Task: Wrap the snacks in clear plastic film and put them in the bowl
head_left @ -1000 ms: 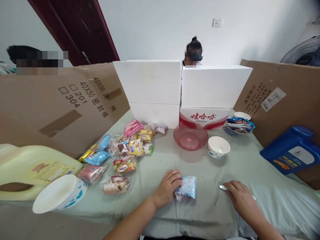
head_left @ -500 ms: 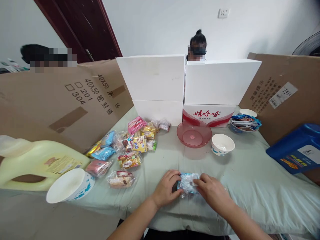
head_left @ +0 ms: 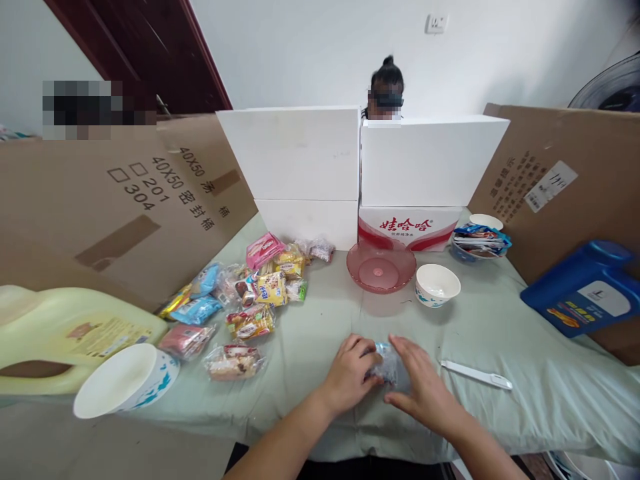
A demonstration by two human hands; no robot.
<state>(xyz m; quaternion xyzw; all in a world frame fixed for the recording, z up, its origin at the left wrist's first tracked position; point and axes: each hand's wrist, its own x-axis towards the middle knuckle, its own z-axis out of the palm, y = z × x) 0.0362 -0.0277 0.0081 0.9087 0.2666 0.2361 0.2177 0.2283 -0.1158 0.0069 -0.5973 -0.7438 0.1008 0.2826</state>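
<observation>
Near the table's front edge, a small packet of clear, crinkled plastic with blue on it (head_left: 389,365) lies between my hands. My left hand (head_left: 353,368) is closed on its left side, fingers bent over the top. On the other side, my right hand (head_left: 423,381) is open, thumb and fingers spread around the packet's right edge; whether it touches cannot be made out. Just right of that hand rests a slim white tool (head_left: 477,375) with a hole in one end, resembling a utility knife. The packet's underside and left end are hidden.
Wrapped snacks (head_left: 253,321) are heaped at the left, near a white bowl (head_left: 167,387) and a pale yellow jug (head_left: 100,333). Beyond my hands stand a pink dish (head_left: 357,277) and a small bowl (head_left: 435,293). A blue bottle (head_left: 565,293) lies right. Boxes (head_left: 410,163) wall the back; people sit beyond.
The white tool now lies on the table to the right, where it was not before. My right hand has gone from pinched fingers on the packet to spread ones. The view has shifted slightly.
</observation>
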